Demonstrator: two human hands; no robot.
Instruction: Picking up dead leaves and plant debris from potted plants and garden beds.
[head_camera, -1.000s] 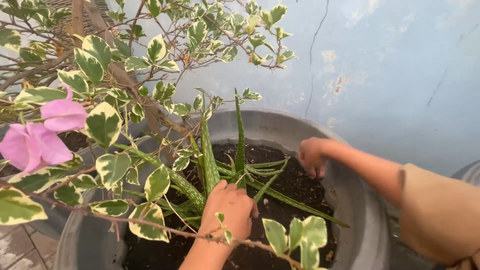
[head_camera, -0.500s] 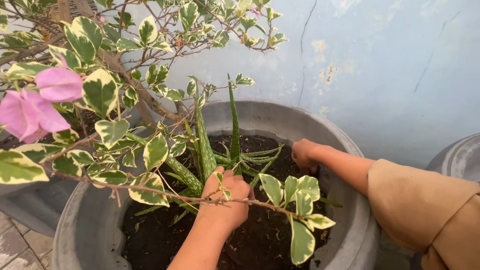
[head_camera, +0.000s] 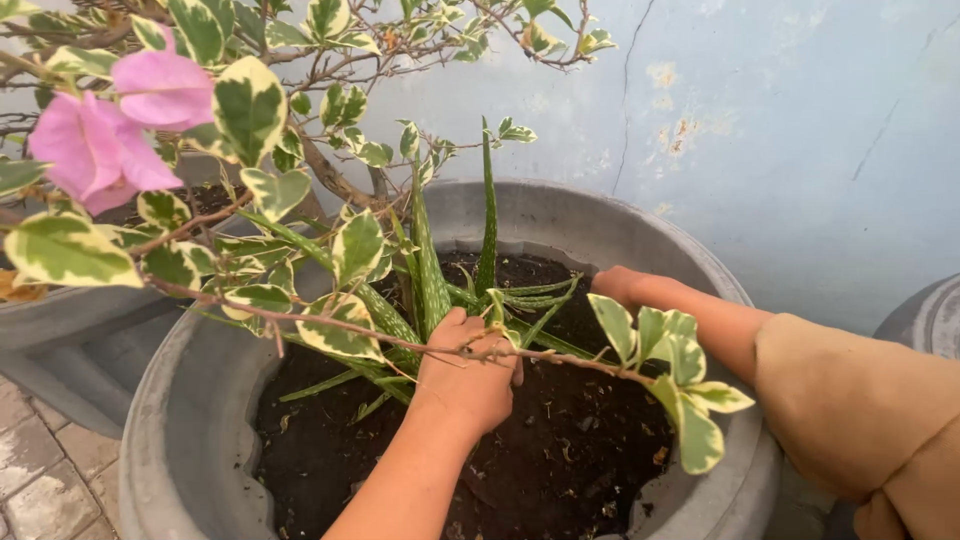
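The left hand (head_camera: 468, 375) is curled at the foot of a spotted aloe plant (head_camera: 430, 275), its fingers folded around the base of the leaves just above the dark soil (head_camera: 540, 450); the grip looks closed on the plant, though the fingertips are out of sight behind the knuckles. The right hand (head_camera: 618, 285) reaches in from the far side of the grey pot (head_camera: 170, 400), beyond the left fingers, and its fingers dip behind leaves, so whether they are open or hold anything cannot be told.

As a judgement, the aloe stands upright and rooted in the middle of the pot with soil packed about it, so the planting seems largely done, with firming or tidying around the base left.

A branch with cream-edged leaves (head_camera: 660, 350) crosses in front of both hands and hides part of the right wrist. A pink flower (head_camera: 120, 130) hangs at upper left. The right sleeve (head_camera: 860, 410) is cut off by the frame edge, as is a second pot (head_camera: 925, 310).
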